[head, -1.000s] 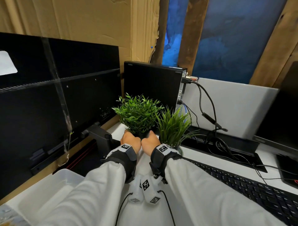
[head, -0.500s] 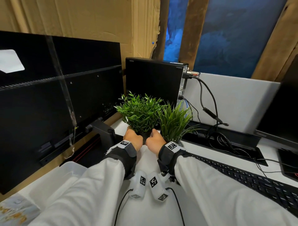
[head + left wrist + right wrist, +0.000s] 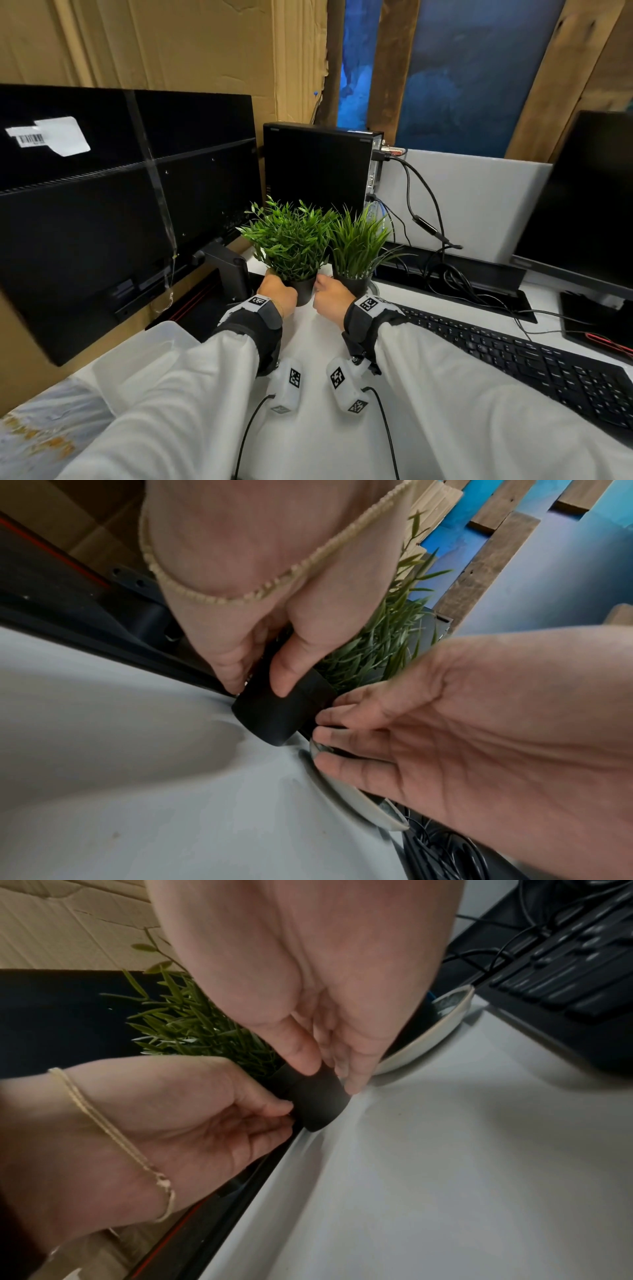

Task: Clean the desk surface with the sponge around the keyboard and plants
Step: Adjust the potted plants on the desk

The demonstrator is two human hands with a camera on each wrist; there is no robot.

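Observation:
A leafy plant stands in a small black pot near the back left of the white desk. My left hand pinches the pot between thumb and fingers on its left side. On its right side, my right hand grips the same pot with thumb and fingertips. A grassy plant in a black pot sits just to the right on a white saucer. The black keyboard lies to the right. No sponge is in view.
The back of a black monitor and its stand crowd the left. A small black computer stands behind the plants. Tangled cables lie behind the keyboard, a second monitor is at right, and a clear plastic bin at near left.
My hands, pressed together at the pot a second ago, have parted a little, so the black pot shows between them. The plant stays in about the same place.

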